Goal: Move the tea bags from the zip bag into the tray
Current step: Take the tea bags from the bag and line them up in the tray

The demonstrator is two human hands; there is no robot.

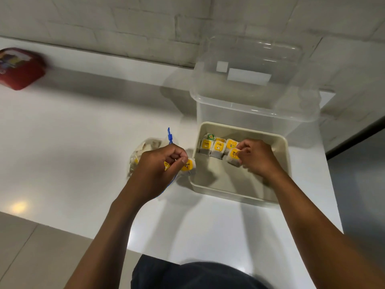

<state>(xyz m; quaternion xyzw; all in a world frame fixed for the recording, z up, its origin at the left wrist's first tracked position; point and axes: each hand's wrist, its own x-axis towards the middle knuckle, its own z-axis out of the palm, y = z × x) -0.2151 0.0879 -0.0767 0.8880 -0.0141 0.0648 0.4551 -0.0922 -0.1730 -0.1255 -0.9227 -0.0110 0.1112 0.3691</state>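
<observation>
The white bench (73,142) holds everything. A big clear box (256,97) with a lid stands at the back, just behind the tray (277,142). The tray sits to the right of the zip bag (145,151). A row of tea bags (216,146) stands along the tray's far side. The right hand (258,157) is inside the tray and pinches one tea bag (233,156) next to that row. The left hand (158,165) is over the zip bag and pinches another tea bag (188,165) by the tray's left rim. It hides much of the zip bag. A red thing (20,67) far left is blurry.
</observation>
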